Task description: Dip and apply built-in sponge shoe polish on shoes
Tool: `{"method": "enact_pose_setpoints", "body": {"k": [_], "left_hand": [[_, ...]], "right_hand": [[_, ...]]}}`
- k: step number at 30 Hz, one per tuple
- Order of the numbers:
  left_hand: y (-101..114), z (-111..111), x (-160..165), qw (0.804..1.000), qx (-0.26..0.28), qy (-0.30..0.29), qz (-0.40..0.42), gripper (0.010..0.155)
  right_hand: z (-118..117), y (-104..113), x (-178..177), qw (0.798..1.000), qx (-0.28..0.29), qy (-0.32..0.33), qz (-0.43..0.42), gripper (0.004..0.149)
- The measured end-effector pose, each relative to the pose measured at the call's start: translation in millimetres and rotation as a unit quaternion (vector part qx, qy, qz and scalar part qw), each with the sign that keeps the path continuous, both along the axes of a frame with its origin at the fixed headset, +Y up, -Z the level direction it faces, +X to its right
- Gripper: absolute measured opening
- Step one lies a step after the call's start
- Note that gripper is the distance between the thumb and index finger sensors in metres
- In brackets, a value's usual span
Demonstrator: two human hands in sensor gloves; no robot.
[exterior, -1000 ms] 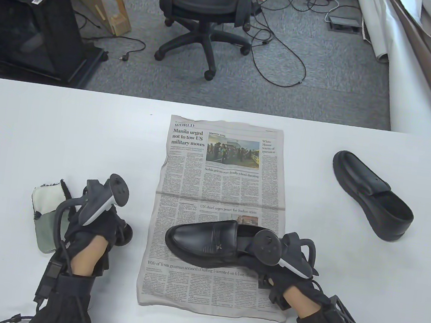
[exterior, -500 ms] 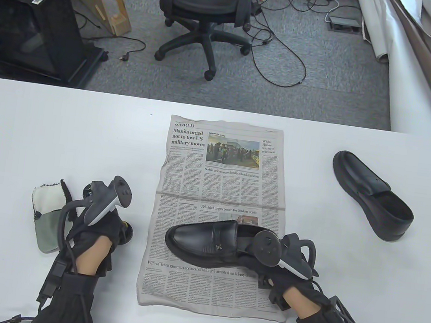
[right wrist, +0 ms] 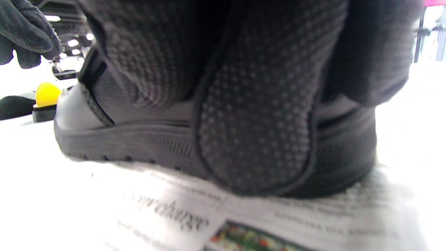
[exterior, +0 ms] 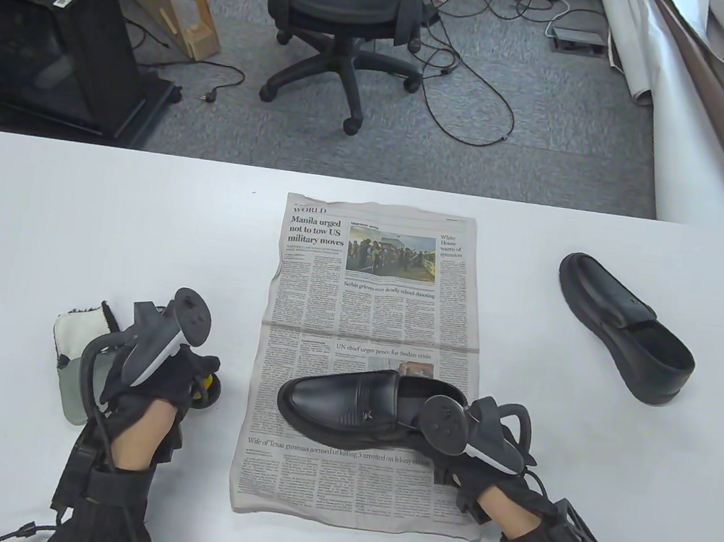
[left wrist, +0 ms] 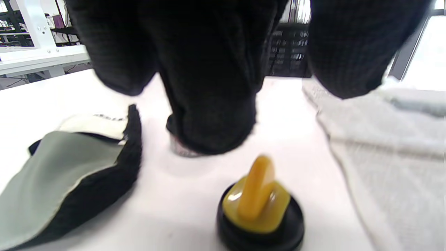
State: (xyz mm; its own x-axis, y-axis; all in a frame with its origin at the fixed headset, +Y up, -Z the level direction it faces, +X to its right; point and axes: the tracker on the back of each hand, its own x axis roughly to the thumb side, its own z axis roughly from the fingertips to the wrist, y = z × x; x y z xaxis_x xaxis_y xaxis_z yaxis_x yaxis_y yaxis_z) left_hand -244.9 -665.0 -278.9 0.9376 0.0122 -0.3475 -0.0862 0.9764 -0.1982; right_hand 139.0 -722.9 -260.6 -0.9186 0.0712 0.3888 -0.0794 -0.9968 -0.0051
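Cloth point(exterior: 73, 366), grey-green with a white part and a dark edge, lies at the near left of the table point(exterior: 42, 222), partly under the left hand point(exterior: 150, 389). Just to its right sits the polish: a round black tin with a yellow sponge applicator point(left wrist: 259, 205) standing in it by its yellow handle, apparently still seated in the container. In the left wrist view the left hand's fingers point(left wrist: 209, 104) hang above the table behind the tin and close on nothing there, so the hand reads as loosely relaxed, though the view is blurred and I cannot rule out something small beneath the fingertips. Further right, a newspaper point(exterior: 376, 286) is spread down the middle of the table, and one black loafer point(exterior: 351, 403) stands on its near half, toe pointing left. The right hand point(exterior: 477, 459) is clamped around that shoe's heel end, and its thumb point(right wrist: 258, 132) presses flat against the side of the heel, steadying the shoe on the paper. At the far right a second black loafer point(exterior: 627, 329) lies directly on the table, well apart from everything else. By my reading the task has barely started: the shoe is braced, but dipping and spreading are all left, for both shoes.
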Motion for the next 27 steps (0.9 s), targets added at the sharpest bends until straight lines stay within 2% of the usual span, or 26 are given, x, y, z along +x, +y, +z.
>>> {"method": "enact_pose_setpoints", "body": {"k": [2,5,10,12,16,20,27], "left_hand": [[5.8,2.8,3.9,0.999,0.035,-0.007,0.000,0.069],[11.7,5.0,9.5,0.997,0.076,-0.014,-0.008,0.069],[11.4,6.7,11.5,0.996,0.082,-0.022,-0.003,0.076],[10.6,6.4,11.5,0.996,0.085,-0.023,-0.005,0.079],[2.9,3.6,12.7,0.998,0.059,-0.025,-0.005,0.082],[-2.2,1.0,14.2,0.998,0.047,-0.028,-0.011,0.087],[-1.8,-0.6,7.8,0.999,0.048,-0.025,-0.001,0.088]], "right_hand": [[0.1,14.1,7.2,1.000,0.017,-0.009,0.016,0.043],[-2.6,35.5,35.0,0.997,0.050,-0.054,-0.012,0.043],[-7.9,59.3,95.2,0.978,0.096,-0.162,-0.092,0.043],[-9.9,62.7,122.6,0.961,0.117,-0.231,-0.094,0.044],[-17.3,50.4,148.9,0.943,0.127,-0.302,-0.052,0.044],[-30.8,26.2,166.8,0.931,0.066,-0.356,-0.041,0.046],[-44.7,2.4,160.6,0.925,0.027,-0.378,-0.021,0.048]]}}
